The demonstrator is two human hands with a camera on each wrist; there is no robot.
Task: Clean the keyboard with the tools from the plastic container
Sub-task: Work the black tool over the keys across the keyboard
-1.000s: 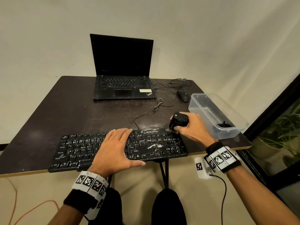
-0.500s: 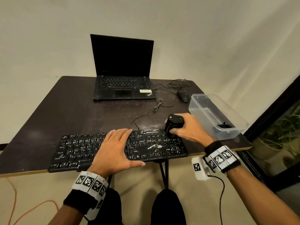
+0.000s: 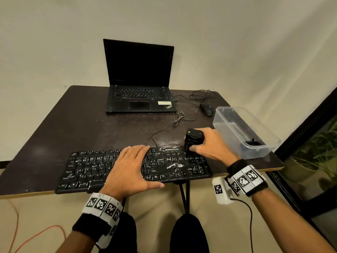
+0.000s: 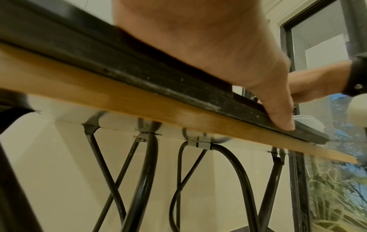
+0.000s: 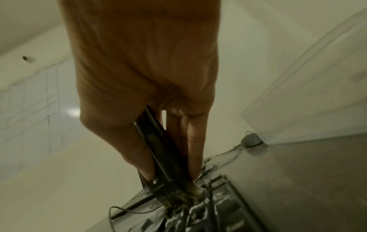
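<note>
Dark worn table (image 3: 76, 128) against plain cream wall (image 3: 237, 42), black keyboard (image 3: 87, 167) at near edge

Black wristbands (image 3: 238, 167) with white square-coded tags (image 3: 102, 204); dark trousers (image 3: 188, 232).

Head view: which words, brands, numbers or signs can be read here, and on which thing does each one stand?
"ThinkPad": laptop, palm rest, lower right corner.
"Ctrl", "Alt", "Shift", single letters: keyboard keys; most other legends too worn or blurred.
White sticker on laptop: no text readable.
Wrist bands: square code markers only, their small numbers unreadable.
</note>
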